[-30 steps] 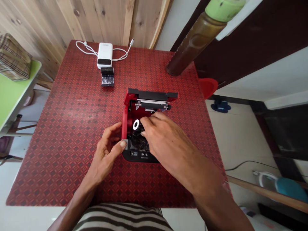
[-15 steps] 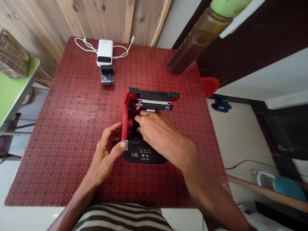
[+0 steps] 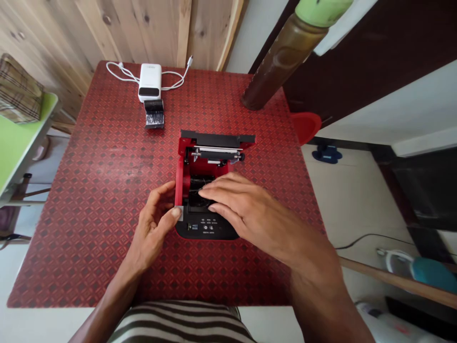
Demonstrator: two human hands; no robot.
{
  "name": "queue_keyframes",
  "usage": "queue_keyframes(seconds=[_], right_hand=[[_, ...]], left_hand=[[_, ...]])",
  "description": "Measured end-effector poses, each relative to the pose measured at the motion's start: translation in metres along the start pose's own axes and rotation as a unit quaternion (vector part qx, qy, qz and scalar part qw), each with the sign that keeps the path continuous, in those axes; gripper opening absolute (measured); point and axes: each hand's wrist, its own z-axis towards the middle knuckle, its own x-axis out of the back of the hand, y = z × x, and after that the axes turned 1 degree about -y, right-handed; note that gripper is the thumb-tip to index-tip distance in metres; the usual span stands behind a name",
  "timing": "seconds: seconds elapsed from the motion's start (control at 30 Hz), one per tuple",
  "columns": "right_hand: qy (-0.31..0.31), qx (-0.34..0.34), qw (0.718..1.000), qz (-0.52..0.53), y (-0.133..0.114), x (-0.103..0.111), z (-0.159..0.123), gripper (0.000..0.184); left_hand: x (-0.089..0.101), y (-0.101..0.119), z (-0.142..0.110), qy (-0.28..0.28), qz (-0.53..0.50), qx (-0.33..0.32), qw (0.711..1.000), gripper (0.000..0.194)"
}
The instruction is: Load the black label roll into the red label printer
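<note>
A small red and black printer [image 3: 179, 183] stands on the table with its lid [image 3: 217, 140] raised, showing a roller under the lid. Inside its compartment lies a black roll [image 3: 201, 183], partly covered by fingers. My left hand [image 3: 155, 226] grips the printer's near left corner, thumb on top by a grey patch and fingers along the red side wall. Over the right part of the compartment is my right hand [image 3: 250, 205], fingers stretched out, with the tips at the black roll. Whether they press on it I cannot tell. Buttons show on the black front panel [image 3: 205, 231].
A white power bank [image 3: 150, 78] with a white cable lies at the table's back left. In front of it is a curled black strip [image 3: 154, 114]. A tall brown bottle [image 3: 274, 66] with a green top stands at the back right. A red stool [image 3: 305, 126] is beyond the right edge.
My right hand has drawn back from deep inside the compartment toward me, uncovering more of the black roll. My left hand stays on the printer's corner. The view has shifted slightly.
</note>
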Motion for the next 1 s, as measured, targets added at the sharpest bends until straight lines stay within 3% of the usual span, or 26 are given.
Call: queue_keyframes(seconds=[0.23,0.53,0.83,0.9,1.0], right_hand=[[-0.058,-0.005,0.997,0.045,0.007,0.001,0.005,0.031],[-0.051,0.003,0.997,0.049,0.02,0.0,0.008,0.033],[0.141,0.028,0.989,0.027,-0.001,-0.013,-0.02,0.023],[0.176,0.02,0.984,0.013,-0.006,-0.019,-0.029,0.022],[0.211,0.003,0.977,-0.024,-0.012,-0.028,-0.042,0.025]], left_hand=[[0.001,-0.002,-0.001,-0.003,0.0,-0.005,1.0,0.06],[0.0,0.0,0.001,-0.004,0.001,-0.003,1.0,0.06],[0.006,0.0,0.001,0.005,-0.002,0.0,1.0,0.054],[0.007,0.007,0.01,0.033,0.029,-0.013,0.999,0.053],[0.006,0.025,0.038,0.057,0.067,-0.089,0.992,0.054]])
